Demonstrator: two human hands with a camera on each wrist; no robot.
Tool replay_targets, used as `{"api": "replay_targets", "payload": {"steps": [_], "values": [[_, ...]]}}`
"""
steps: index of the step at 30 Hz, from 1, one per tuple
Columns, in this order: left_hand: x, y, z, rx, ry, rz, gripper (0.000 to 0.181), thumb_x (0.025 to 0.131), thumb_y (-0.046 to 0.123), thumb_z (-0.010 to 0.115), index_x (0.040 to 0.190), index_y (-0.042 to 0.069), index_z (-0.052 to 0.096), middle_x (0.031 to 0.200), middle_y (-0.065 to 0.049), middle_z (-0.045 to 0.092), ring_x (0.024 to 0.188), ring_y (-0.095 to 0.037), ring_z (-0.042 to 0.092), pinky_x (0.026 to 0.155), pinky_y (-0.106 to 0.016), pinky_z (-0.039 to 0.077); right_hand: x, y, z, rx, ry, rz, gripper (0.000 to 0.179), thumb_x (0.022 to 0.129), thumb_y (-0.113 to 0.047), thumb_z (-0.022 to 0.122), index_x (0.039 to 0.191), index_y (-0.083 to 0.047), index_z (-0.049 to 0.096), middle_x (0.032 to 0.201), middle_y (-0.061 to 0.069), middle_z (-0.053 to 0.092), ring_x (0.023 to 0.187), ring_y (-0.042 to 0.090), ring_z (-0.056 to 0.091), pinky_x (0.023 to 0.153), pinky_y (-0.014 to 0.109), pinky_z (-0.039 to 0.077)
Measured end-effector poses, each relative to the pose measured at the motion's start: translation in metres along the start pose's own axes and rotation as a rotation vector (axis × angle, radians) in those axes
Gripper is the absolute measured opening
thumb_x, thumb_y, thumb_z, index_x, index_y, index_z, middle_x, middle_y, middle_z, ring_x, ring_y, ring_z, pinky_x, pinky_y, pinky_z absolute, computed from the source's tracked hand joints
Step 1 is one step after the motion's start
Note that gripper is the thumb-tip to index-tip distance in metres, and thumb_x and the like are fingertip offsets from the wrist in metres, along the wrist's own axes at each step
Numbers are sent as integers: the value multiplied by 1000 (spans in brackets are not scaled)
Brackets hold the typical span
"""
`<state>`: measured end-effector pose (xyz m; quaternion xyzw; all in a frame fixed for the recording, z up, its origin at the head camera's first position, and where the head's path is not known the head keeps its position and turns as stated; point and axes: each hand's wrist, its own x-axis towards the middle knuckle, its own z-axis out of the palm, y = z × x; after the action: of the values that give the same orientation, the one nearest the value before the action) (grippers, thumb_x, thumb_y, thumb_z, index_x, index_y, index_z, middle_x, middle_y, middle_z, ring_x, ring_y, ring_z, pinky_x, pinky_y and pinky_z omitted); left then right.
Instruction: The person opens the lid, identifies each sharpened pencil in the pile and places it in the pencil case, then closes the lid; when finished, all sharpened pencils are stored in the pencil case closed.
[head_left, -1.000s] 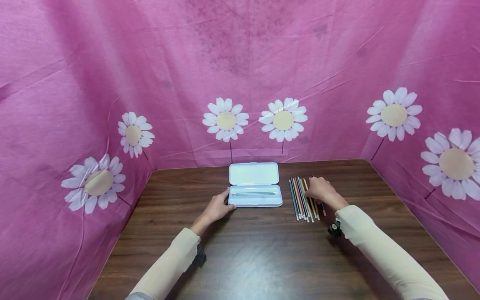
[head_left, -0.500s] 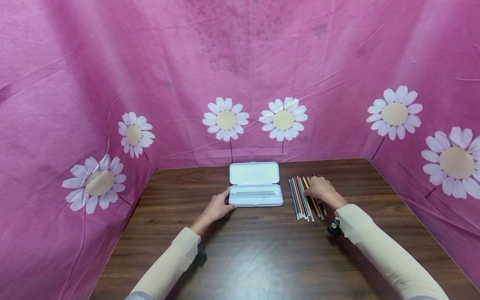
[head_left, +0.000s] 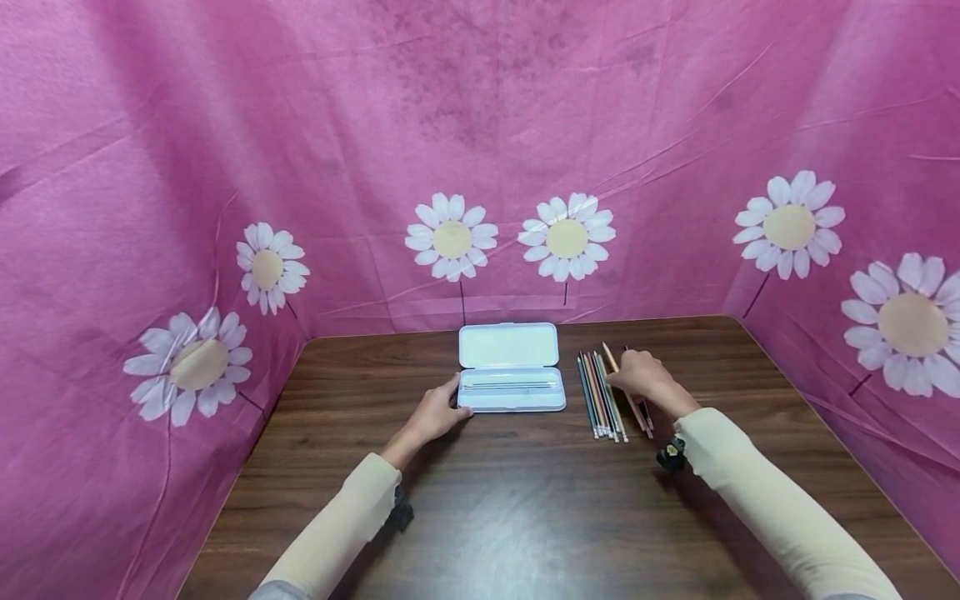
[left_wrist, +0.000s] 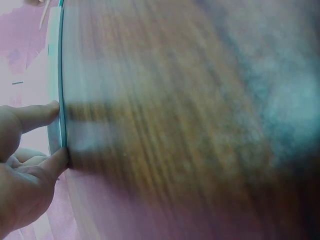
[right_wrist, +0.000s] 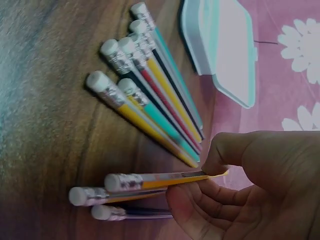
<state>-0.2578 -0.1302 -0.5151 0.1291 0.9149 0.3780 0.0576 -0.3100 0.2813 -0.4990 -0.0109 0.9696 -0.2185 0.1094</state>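
Right hand (head_left: 643, 377) pinches 1 orange pencil (right_wrist: 165, 180) between thumb and forefinger, approx. mid-shaft; fingers (right_wrist: 200, 210) curled under it. Eraser end points toward the person, tip end raised toward the backdrop. In the right wrist view the pencil sits just above 2 others lying on the bench (head_left: 525, 500), apart from the main pencil row (head_left: 600, 392). Row lies just L of the hand, erasers toward the person, shafts side by side and touching.

Left hand (head_left: 435, 414) rests against the L front corner of the case (head_left: 510, 375). Thumb and forefinger (left_wrist: 37, 114) lie straight, touching the case edge at its near rim; not curled round it. Palm on the bench.

Case: white, lid open and tipped back toward the backdrop, tray flat on the bench, centre-rear. Thin items lie lengthwise in the tray; type cannot be told. Case and pencil row are near each other, not touching.

Backdrop: pink cloth (head_left: 480, 125) w/ daisy print on 3 sides.
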Motion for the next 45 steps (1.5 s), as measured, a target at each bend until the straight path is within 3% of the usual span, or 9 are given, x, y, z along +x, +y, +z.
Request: {"api": "replay_targets", "payload": {"steps": [4,7,11,12,16,19,29,40,45], "values": [[-1,1,0,-1,2,3,79,97,14,78,160,-10,37,162,-29,44,146,-36,53,121,-48,45,-25,-24,-16,-9,26,-33,36,93,-23,70,63,-13,53,56,0,53,51,17,58,49,30,48],[-1,1,0,-8,0,3,79,97,13,78,160,-10,36,162,-29,43,145,-36,54,121,-47,45,-23,-25,-19,-19,48,-56,34,89,-21,71,63,-16,51,58,-3,50,55,17,54,52,30,44],[-1,2,0,-14,-3,-1,79,98,13,77,161,-9,35,163,-29,43,145,-35,53,121,-46,45,-22,-26,-23,-6,74,-90,20,85,-21,72,76,-11,57,70,2,57,65,21,57,59,34,46],[-1,2,0,-10,-1,4,79,97,13,78,160,-10,36,162,-29,44,145,-36,54,121,-47,45,-14,-15,-18,23,93,-136,21,86,-25,73,79,-13,58,72,0,58,66,19,57,60,33,46],[-1,3,-1,11,6,10,80,97,13,78,160,-10,36,161,-30,45,145,-37,54,121,-47,45,-15,-20,-22,37,112,-179,20,87,-25,75,82,-11,61,75,3,62,68,21,59,62,36,49],[-1,4,-1,21,12,7,79,97,14,78,160,-9,36,161,-29,46,145,-37,53,122,-48,44,-26,-39,-31,14,121,-163,15,87,-18,74,83,-9,63,76,7,64,68,23,61,60,36,50],[-2,5,-2,23,23,23,79,96,14,79,160,-10,37,159,-30,47,145,-38,54,121,-49,45,-28,-67,-40,-34,139,-231,11,88,-16,76,88,-9,68,78,4,68,68,20,60,59,32,48],[-2,4,-2,19,19,22,80,97,14,78,160,-10,37,159,-30,48,145,-38,53,122,-49,44,-23,-99,-45,-81,122,-362,8,85,-9,73,92,-7,74,83,5,75,67,18,60,60,32,49],[-2,3,-2,33,20,21,80,96,14,79,160,-11,37,158,-31,48,145,-40,54,122,-51,44,-19,-115,-44,-149,119,-431,6,85,-7,73,91,-8,75,87,6,77,77,21,68,67,40,57]]}}
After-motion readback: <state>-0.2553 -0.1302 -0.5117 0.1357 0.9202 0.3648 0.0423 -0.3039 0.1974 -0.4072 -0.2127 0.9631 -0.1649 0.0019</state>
